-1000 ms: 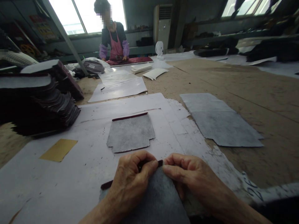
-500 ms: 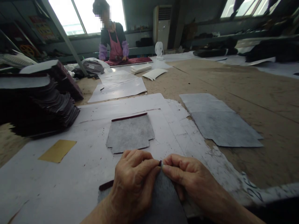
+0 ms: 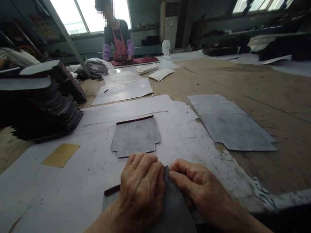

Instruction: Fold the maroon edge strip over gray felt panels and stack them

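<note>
A grey-backed fabric piece (image 3: pixel 175 207) lies in front of me at the table's near edge, with a dark maroon folded strip along its far edge. My left hand (image 3: pixel 142 187) is closed over that edge, its fingers curled and pressed together at the fold and hiding much of the piece. Close on its right, my right hand (image 3: pixel 194 181) pinches the same edge near the corner between thumb and forefinger. Just beyond my hands a smaller grey piece (image 3: pixel 136 136) with maroon edges lies flat on the white paper (image 3: pixel 80 181).
Tall stacks of dark pieces (image 3: pixel 46 106) stand at the left. A tan card (image 3: pixel 60 155) lies nearer me. Another grey piece (image 3: pixel 230 126) is flat on the right. Across the table a person (image 3: pixel 119 42) in a pink apron works by a small white fan (image 3: pixel 166 49).
My left fingers have rolled forward and down over the folded edge, and the dark tip between my hands shows less. My right hand keeps its pinch. The view has shifted slightly.
</note>
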Demonstrator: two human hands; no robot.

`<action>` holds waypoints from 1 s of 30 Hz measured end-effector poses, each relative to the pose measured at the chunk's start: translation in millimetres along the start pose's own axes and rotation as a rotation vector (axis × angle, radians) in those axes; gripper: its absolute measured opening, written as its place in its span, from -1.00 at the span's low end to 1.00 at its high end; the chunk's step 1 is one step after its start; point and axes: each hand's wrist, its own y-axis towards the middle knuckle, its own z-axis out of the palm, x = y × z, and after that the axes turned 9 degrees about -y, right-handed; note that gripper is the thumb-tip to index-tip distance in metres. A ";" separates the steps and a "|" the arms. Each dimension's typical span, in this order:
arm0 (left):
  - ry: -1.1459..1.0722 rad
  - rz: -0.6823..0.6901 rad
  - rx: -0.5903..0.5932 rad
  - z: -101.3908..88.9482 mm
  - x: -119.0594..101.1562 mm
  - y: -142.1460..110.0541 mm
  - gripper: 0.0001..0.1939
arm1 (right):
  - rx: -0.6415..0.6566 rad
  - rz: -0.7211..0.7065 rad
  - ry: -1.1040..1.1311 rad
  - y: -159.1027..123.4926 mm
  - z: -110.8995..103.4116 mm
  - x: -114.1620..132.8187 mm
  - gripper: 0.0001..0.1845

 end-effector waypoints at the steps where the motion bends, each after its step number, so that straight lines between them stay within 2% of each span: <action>1: 0.006 -0.012 -0.013 0.2 -0.4 -0.4 -0.87 | -0.001 -0.008 -0.020 -0.4 -0.3 0.9 -0.76; 7: 0.038 -0.055 -0.063 4.6 -2.6 -0.2 -0.87 | 0.002 -0.064 -0.134 -2.3 -1.9 4.8 -0.74; 11: -0.083 -0.133 -0.064 2.4 -2.2 2.9 -0.87 | 0.025 -0.030 -0.062 -3.6 -2.4 3.2 -0.74; 16: -0.601 -0.576 0.144 -11.2 0.5 10.0 -0.82 | 0.069 0.032 0.049 -4.0 -2.3 1.4 -0.78; 18: -0.755 -0.687 0.174 -14.4 2.4 11.4 -0.81 | 0.070 0.039 0.066 -3.9 -1.9 1.6 -0.78; 21: -0.878 -0.721 0.174 -15.3 5.7 9.9 -0.74 | 0.071 0.049 0.084 -3.8 -1.3 1.6 -0.77; 24: -0.864 -0.721 0.104 -14.9 8.3 5.4 -0.69 | 0.043 0.052 0.073 -3.7 -0.7 0.7 -0.76; 27: -0.772 -0.772 0.088 -14.6 8.3 2.4 -0.79 | 0.010 0.043 0.056 -3.6 0.2 -0.5 -0.75; 30: -0.723 -0.750 0.110 -12.9 6.3 3.6 -0.85 | -0.008 0.024 0.070 -3.6 1.6 -1.9 -0.76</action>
